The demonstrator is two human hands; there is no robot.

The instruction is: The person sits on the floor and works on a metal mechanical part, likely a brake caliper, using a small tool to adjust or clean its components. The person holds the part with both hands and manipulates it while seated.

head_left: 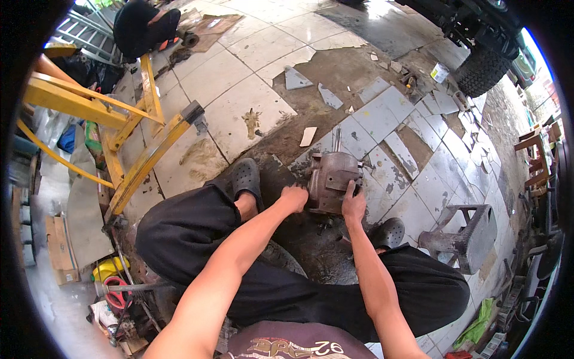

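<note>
A brown, grimy metal gearbox [333, 173] stands on the broken floor between my feet, a bare shaft [337, 139] sticking out of its far end. My left hand [295, 198] is curled closed against the gearbox's near left side. Whatever lies inside those fingers is hidden. On the right side, my right hand [354, 202] grips the housing, thumb on top and the other fingers partly out of sight.
Loose and broken tiles [382, 113] lie beyond the gearbox. A yellow metal frame [140, 161] stands at the left. To the right is a dirty plastic stool [466, 236]. A vehicle tyre [483, 70] and a white tub [439, 73] are at the far right.
</note>
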